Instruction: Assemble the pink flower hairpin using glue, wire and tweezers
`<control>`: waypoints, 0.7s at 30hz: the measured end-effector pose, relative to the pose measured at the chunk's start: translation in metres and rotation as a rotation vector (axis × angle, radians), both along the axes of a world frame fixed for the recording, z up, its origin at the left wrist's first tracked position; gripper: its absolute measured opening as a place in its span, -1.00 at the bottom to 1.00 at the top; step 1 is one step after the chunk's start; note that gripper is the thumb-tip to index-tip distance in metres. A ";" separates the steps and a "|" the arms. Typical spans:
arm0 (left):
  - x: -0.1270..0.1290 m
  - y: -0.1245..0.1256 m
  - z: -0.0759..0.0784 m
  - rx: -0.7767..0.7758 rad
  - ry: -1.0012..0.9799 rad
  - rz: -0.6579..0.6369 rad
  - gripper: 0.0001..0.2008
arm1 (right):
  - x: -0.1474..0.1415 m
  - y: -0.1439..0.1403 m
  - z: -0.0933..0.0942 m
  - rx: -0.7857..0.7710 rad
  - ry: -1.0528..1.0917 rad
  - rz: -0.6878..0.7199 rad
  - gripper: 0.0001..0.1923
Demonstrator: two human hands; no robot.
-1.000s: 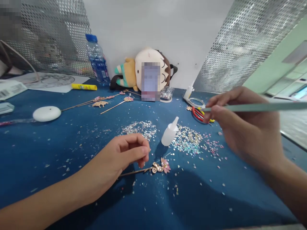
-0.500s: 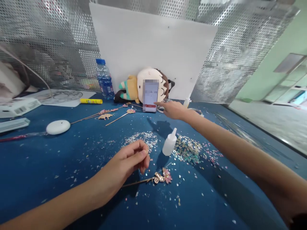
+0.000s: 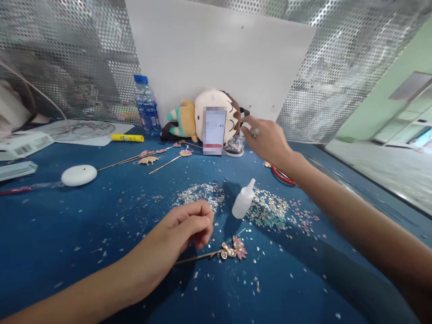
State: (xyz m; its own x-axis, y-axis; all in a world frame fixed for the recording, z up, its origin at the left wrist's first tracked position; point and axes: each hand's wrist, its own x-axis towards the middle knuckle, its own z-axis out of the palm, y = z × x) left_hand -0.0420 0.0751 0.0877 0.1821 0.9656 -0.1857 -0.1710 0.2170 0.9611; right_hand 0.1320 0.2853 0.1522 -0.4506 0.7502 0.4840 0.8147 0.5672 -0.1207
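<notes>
My left hand (image 3: 191,229) is closed loosely, thumb against curled fingers, above the table; whatever it may hold is hidden. Below it lies a gold hairpin (image 3: 229,249) with a pink flower, its stem running under the hand. My right hand (image 3: 268,139) is raised at the back, right of the phone (image 3: 214,132), fingers bent and slightly apart. A small greyish thing shows at its fingers; I cannot tell what it is. Between the hands a white squeeze bottle (image 3: 243,202) with a pointed nozzle stands among silvery sequins (image 3: 202,194) and multicoloured sequins (image 3: 270,209).
A plush doll (image 3: 184,119) lies behind the phone, near a water bottle (image 3: 147,105). More hairpins (image 3: 168,163), a yellow tube (image 3: 127,137) and a white oval object (image 3: 79,175) are at left. A red ring-shaped item (image 3: 283,176) lies beneath my right forearm.
My right hand has left the phone screen and moved right and up, its pointing finger now bent. It hides the small bottle seen there before. My left hand stays curled.
</notes>
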 end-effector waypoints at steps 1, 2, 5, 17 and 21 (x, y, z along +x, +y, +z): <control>0.000 0.000 0.000 0.013 0.002 0.009 -0.78 | 0.009 -0.017 0.004 0.054 0.081 0.020 -0.74; 0.000 -0.001 0.000 0.022 0.002 0.013 -0.78 | 0.018 -0.036 0.006 0.106 0.163 0.042 -0.77; 0.001 -0.002 -0.003 0.041 -0.020 0.009 -0.78 | 0.038 -0.101 0.009 0.200 0.374 0.152 -0.70; 0.002 -0.007 -0.001 0.131 -0.007 -0.053 -0.86 | 0.029 -0.171 -0.050 -1.243 1.137 0.516 -0.79; 0.007 -0.014 -0.003 0.112 0.060 0.045 -0.83 | 0.029 -0.175 -0.060 -1.294 1.217 0.515 -0.78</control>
